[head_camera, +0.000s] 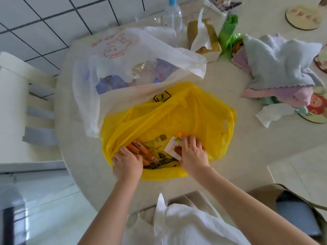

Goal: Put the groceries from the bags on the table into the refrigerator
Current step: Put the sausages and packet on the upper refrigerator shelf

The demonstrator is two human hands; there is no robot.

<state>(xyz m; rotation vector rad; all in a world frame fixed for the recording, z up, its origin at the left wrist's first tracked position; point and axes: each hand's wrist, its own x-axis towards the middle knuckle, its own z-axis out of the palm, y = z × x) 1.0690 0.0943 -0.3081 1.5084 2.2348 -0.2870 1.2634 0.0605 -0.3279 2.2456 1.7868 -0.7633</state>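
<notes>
A yellow plastic bag (177, 114) lies open on the round pale table (230, 156), right in front of me. Inside it, my left hand (127, 163) grips a bundle of orange sausage sticks (144, 149) at the bag's left edge. My right hand (192, 152) holds a white packet with a red-brown print (172, 147) at the bag's right side. Behind the yellow bag lies a white plastic bag with a red drawing (115, 50); bottles and bluish packs show through it (141, 71).
At the back of the table stand a clear water bottle (172, 16), a gold tissue box (208, 39) and a green bag (227, 29). Folded towels (279, 68) and round coasters (304, 16) lie right. A white chair (16, 96) stands left.
</notes>
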